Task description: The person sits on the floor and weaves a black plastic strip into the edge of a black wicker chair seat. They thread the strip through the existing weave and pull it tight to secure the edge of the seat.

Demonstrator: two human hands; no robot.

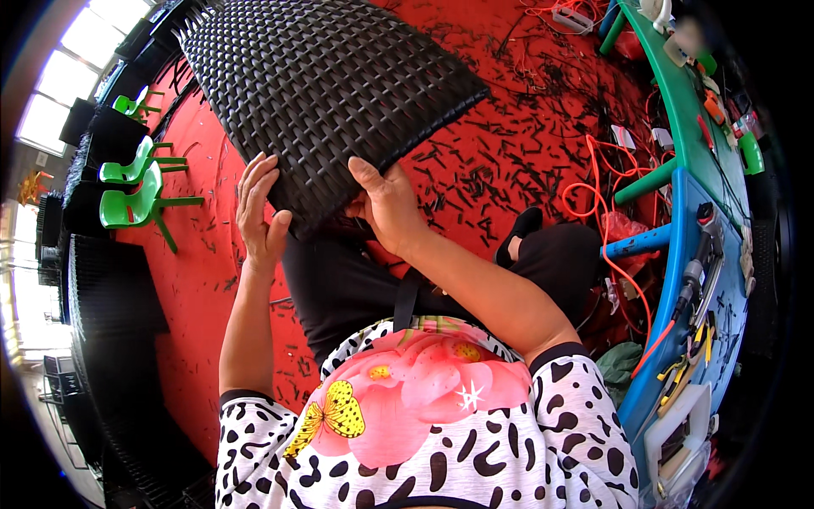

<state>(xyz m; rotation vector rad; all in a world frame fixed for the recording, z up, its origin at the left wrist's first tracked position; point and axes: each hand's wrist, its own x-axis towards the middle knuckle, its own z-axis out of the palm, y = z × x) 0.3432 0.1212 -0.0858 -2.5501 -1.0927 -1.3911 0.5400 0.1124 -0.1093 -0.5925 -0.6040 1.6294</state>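
A dark brown woven wicker panel [331,93] slants away from my lap, its near corner between my hands. My right hand [388,206] is closed on its near edge, the thumb on top of the weave and the fingers curled beneath, partly hidden. Along the panel's left edge rests my left hand [259,208], its fingers stretched out and the thumb apart. The near part of the panel lies over my dark trousers [339,280], and its far end runs out of the picture at the top.
Short dark strip offcuts [475,187] litter the red floor [191,322]. Green plastic chairs [136,208] stand at the left beside stacked dark woven pieces [114,297]. A green table [687,110] and a blue table [678,254] with tools flank my right; an orange cord [596,182] hangs there.
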